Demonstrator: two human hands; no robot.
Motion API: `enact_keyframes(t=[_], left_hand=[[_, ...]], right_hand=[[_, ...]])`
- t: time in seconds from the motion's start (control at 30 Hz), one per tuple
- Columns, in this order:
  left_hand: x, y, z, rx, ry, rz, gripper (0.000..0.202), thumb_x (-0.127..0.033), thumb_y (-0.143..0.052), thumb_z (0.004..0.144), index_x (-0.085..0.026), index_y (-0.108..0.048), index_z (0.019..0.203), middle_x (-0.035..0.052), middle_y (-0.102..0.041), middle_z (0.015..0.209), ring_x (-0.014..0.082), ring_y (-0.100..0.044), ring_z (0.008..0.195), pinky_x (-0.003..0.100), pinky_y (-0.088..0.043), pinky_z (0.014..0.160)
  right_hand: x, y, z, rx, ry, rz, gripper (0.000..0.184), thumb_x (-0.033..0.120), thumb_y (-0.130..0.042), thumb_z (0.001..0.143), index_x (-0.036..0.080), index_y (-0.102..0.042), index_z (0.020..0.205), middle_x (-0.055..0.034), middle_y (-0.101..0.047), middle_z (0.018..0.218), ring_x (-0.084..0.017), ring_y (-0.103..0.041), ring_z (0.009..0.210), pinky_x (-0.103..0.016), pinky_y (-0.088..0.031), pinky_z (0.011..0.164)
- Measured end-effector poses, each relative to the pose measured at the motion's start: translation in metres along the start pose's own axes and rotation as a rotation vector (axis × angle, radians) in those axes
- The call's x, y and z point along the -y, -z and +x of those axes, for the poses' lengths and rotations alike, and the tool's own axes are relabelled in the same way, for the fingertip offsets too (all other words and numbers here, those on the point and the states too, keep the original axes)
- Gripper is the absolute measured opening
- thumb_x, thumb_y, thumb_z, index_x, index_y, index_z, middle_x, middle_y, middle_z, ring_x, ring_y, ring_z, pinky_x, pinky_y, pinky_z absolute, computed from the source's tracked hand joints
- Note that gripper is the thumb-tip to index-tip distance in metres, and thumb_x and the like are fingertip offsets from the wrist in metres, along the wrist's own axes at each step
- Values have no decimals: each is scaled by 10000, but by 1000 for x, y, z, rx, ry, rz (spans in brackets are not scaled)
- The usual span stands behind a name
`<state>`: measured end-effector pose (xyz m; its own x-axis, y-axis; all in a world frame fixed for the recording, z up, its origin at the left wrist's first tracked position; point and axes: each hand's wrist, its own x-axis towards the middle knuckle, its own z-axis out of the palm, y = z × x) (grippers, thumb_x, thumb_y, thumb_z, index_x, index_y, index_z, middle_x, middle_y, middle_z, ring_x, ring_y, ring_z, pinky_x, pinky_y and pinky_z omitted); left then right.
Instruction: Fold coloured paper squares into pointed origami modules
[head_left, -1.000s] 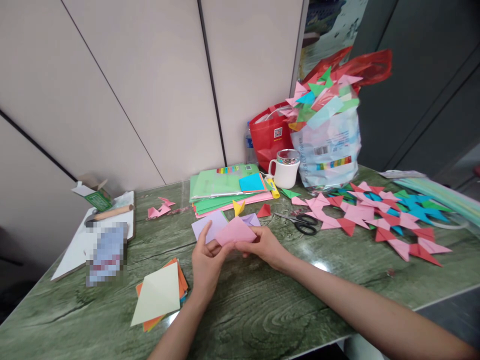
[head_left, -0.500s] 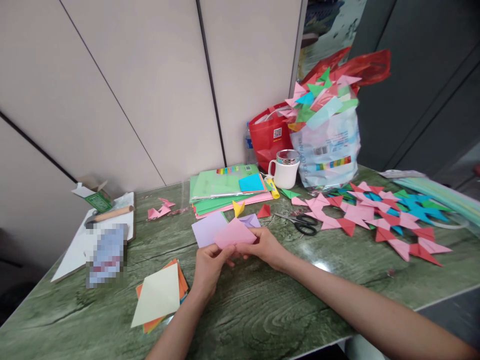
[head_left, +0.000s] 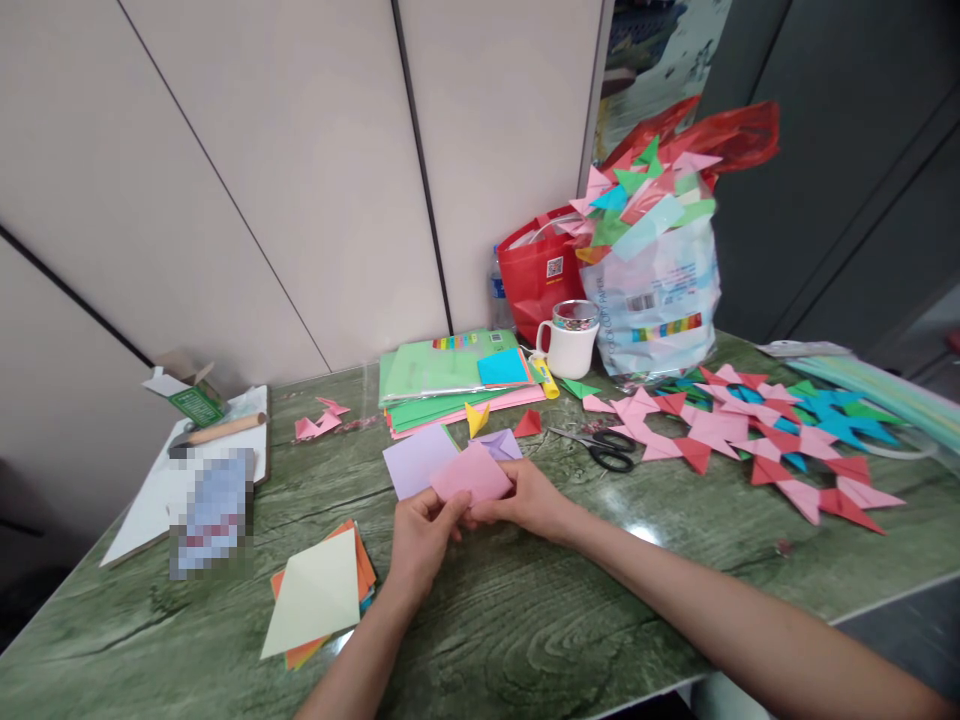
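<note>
Both my hands hold a folded pink paper just above the green table. My left hand pinches its lower left edge with curled fingers. My right hand grips its right side, thumb and fingers closed on the sheet. Behind the pink paper lies a lilac square sheet flat on the table. A small folded lilac piece and a yellow folded piece sit just beyond it.
A pile of coloured square sheets lies at front left. Scissors, a white mug, a stack of paper packs, a plastic bag of folded pieces and several folded stars fill the right. A clipboard lies left.
My left thumb, stretched upward a second ago, has curled down onto the pink paper. The paper has dropped slightly toward the table. My right hand has barely moved.
</note>
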<state>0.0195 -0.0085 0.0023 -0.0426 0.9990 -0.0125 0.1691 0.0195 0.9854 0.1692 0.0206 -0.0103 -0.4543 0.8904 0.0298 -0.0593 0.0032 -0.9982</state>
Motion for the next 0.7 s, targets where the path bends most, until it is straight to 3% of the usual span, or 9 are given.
enact_keyframes(t=[0.1, 0.3, 0.7], left_hand=[[-1, 0, 0, -3, -3, 21, 305, -389, -635, 657, -133, -622, 493, 24, -618, 463, 86, -455, 380, 196, -337, 414], [0, -2, -1, -1, 14, 23, 293, -358, -626, 670, -132, -581, 491, -9, -559, 403, 63, -399, 344, 176, -286, 383], [5, 0, 2, -28, 27, -1, 310, -399, -618, 671, -139, -556, 514, 0, -565, 407, 70, -405, 335, 183, -286, 381]], right_hand=[[-1, 1, 1, -19, 3, -11, 229, 296, -731, 550, 120, -618, 643, 10, -595, 550, -87, -470, 465, -197, -375, 439], [-3, 0, 2, -31, -50, 31, 267, 297, -744, 517, 117, -609, 661, 24, -561, 527, -91, -474, 463, -216, -400, 467], [-2, 4, 5, -53, -59, 33, 347, 335, -777, 469, 112, -593, 661, 41, -552, 524, -83, -480, 460, -206, -383, 454]])
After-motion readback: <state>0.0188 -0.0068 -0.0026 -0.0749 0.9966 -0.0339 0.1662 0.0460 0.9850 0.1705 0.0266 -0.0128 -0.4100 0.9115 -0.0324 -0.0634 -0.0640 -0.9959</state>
